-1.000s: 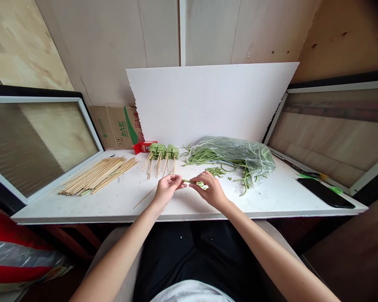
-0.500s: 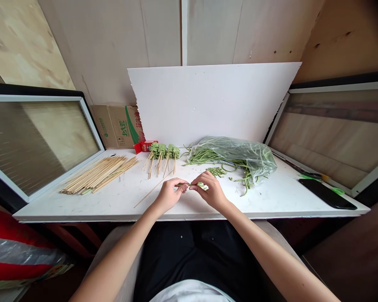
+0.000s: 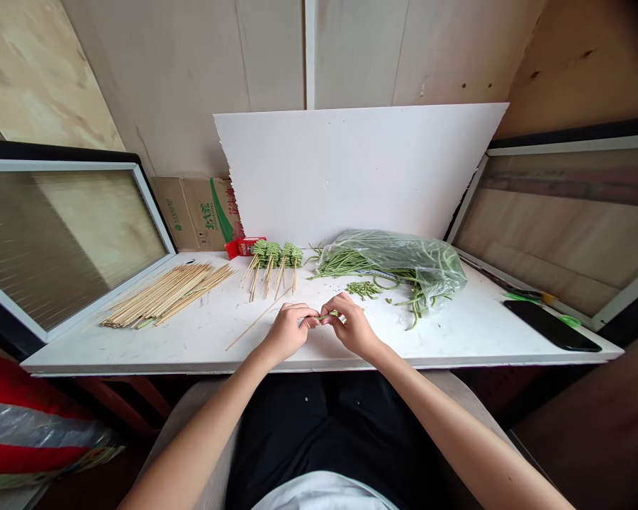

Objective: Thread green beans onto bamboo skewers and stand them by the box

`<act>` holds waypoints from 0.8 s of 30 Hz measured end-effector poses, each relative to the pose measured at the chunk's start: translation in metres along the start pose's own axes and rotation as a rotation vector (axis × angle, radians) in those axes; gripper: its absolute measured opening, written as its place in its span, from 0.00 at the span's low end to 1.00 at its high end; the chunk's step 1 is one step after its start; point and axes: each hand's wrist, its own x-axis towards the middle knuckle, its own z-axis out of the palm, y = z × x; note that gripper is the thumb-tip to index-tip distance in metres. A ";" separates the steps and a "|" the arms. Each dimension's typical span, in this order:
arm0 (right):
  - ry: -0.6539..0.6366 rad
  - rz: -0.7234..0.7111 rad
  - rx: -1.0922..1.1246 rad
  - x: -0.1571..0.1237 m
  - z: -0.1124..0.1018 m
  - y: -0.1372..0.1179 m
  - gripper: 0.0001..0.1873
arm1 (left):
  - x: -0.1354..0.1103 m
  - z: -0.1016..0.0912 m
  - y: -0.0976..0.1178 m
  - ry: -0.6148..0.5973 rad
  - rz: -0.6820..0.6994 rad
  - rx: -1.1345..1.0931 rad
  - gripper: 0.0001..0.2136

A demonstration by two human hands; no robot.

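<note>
Between my fingertips, just above the front of the white table (image 3: 191, 350), is a green bean (image 3: 325, 316), mostly covered by my fingers. My left hand (image 3: 292, 327) pinches one end, and my right hand (image 3: 351, 324) pinches it close beside. A single bamboo skewer (image 3: 252, 326) lies on the table left of my left hand. Beyond my right hand is a small pile of cut bean pieces (image 3: 364, 289). Further back lie several skewers threaded with bean pieces (image 3: 277, 253), their bare sticks toward me.
Long green beans (image 3: 345, 265) spill from a clear plastic bag (image 3: 398, 248) at the back right. Many bare skewers (image 3: 164, 294) lie at the left. A black phone (image 3: 550, 326) rests at the right edge. A cardboard box (image 3: 196, 212) and a white board (image 3: 361, 170) stand behind.
My fingers have shifted slightly on the bean, and my right hand has dropped a little, showing more of the cut pile. The things on the table lie as before.
</note>
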 end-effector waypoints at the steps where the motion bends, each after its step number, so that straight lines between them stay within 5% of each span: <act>1: 0.001 0.021 0.026 0.000 0.000 -0.001 0.10 | 0.000 0.000 0.000 0.003 0.011 0.000 0.10; 6: -0.022 0.115 0.167 0.000 0.001 -0.002 0.06 | 0.000 0.000 0.001 0.004 0.037 -0.049 0.12; 18: -0.222 0.323 0.806 -0.001 0.004 0.003 0.14 | 0.000 0.004 0.000 -0.102 -0.116 -0.390 0.13; 24: 0.044 0.395 0.804 0.002 -0.008 0.024 0.17 | 0.001 0.004 -0.016 -0.039 -0.292 -0.599 0.18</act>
